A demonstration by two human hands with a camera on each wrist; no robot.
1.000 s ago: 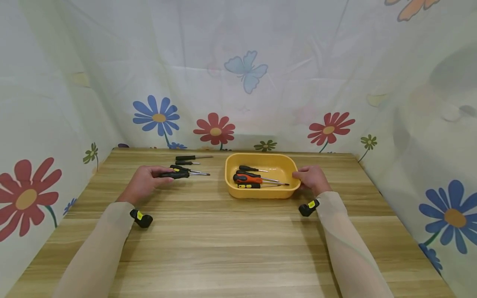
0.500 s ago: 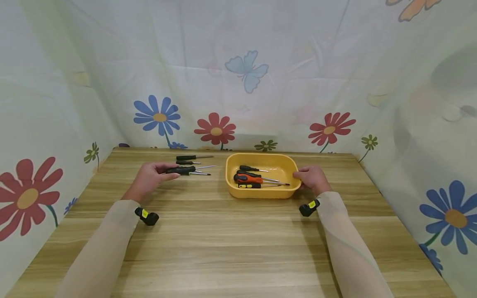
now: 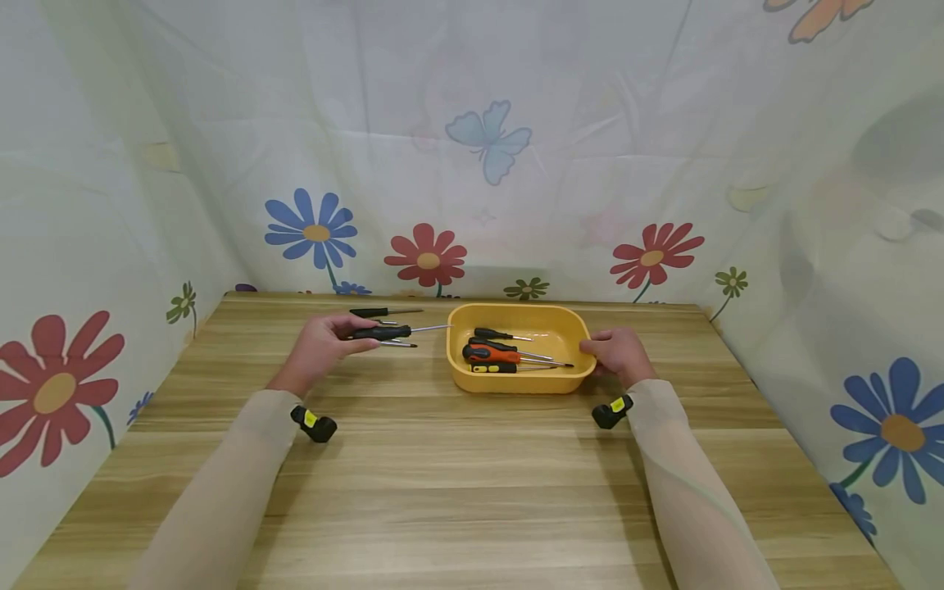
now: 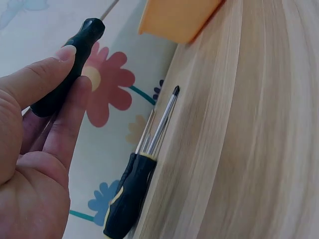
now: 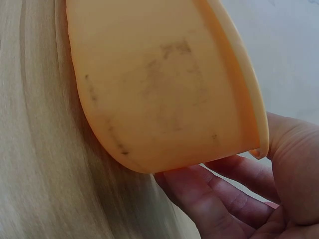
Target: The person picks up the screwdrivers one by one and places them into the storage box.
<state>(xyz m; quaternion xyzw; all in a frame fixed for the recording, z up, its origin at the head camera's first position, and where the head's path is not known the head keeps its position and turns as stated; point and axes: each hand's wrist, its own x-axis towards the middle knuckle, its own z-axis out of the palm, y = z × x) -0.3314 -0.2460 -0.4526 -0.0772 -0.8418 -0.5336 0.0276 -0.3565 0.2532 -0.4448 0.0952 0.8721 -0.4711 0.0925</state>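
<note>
And the left hand (image 3: 317, 348) pinches a black screwdriver (image 3: 385, 333) by its handle, thumb against fingers, above the worktop (image 3: 442, 475), shaft towards the yellow box (image 3: 516, 383), perhaps so the tip leads. The right hand (image 3: 618, 354) grips that box's right end, likely to steady it. Inside, screwdrivers (image 3: 490, 354) lie handles left, seemingly for tidiness. Yellow stickers (image 3: 310, 419) on the wrist cameras: too small to read!

Yellow oblong plastic tub (image 3: 516, 383) is sitting on wood-grain tabletop (image 3: 472, 475); orange-and-black-handled metal screwdriver (image 3: 490, 354) is lying inside, slim black-handled metal screwdriver (image 3: 378, 312) is lying left of tub.
</note>
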